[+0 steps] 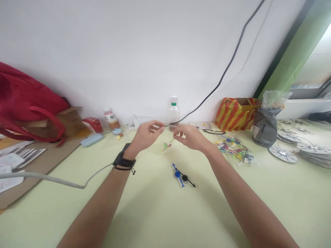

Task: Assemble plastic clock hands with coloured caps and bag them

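Note:
My right hand (190, 136) is closed, its thumb and fingertips pinching one end of a small yellow-green spinner arrow (166, 145) with a red bit near its middle. Facing it, my left hand (148, 135) has thumb and index tips brought together. Whatever may be between them is too small to make out. The end of a black cable (218, 82) meets those left fingertips in view; whether they touch it I cannot tell. Nearer to me on the table, a blue spinner arrow (177, 174) and a black spinner arrow (185, 178) lie crossed, side by side.
Behind the hands stands a clear bottle (174, 112). To the right are plastic bags of coloured arrows (232, 148), a striped bag (234, 113), a grey bag (265, 125) and printed discs (283, 154). A grey cord (64, 182) crosses at left, near a red bag (28, 100).

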`<action>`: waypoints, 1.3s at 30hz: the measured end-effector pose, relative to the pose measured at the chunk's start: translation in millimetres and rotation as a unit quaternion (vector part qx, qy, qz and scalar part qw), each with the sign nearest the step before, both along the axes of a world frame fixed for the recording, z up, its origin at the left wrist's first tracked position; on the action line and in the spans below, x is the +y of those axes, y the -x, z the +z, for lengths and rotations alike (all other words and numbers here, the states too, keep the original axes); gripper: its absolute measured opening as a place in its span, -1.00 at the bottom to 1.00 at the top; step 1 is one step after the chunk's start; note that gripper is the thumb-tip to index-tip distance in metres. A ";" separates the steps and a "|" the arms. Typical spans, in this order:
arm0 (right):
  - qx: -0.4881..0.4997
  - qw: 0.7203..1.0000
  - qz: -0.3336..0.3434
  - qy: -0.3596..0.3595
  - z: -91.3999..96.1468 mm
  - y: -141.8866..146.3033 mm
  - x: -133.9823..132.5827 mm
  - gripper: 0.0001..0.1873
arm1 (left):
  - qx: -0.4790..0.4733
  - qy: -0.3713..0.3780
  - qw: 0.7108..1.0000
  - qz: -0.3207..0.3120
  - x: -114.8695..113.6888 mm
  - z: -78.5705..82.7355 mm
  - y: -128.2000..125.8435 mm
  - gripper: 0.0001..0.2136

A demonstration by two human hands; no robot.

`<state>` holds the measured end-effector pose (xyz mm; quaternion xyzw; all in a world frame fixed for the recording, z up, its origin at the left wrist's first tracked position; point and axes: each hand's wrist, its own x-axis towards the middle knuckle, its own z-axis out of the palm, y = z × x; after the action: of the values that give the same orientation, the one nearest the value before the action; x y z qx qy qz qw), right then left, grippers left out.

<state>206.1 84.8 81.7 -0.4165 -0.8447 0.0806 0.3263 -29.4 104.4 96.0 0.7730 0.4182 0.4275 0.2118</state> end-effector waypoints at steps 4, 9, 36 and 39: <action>0.031 0.998 0.017 -0.049 -8.0 4.9 6.5 -0.90 | -0.128 0.029 0.991 -0.010 11.0 -11.5 4.3 -0.49; 0.063 0.994 0.003 -0.093 1.3 4.8 3.1 -0.90 | -0.121 0.172 0.977 -0.032 27.2 -40.2 13.0 -0.37; -0.029 0.999 0.021 0.037 17.8 -5.5 -13.7 -0.63 | -0.057 0.273 0.932 -0.232 2.2 -85.7 -26.9 -0.67; -0.068 0.994 0.039 0.073 16.1 -5.9 -13.0 -0.60 | -0.050 0.265 0.938 -0.220 0.0 -89.4 -30.3 -0.64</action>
<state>211.9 71.8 97.9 -0.4105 -0.8723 0.1261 0.2338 0.9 104.4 6.6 0.7392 0.3243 0.2825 0.5183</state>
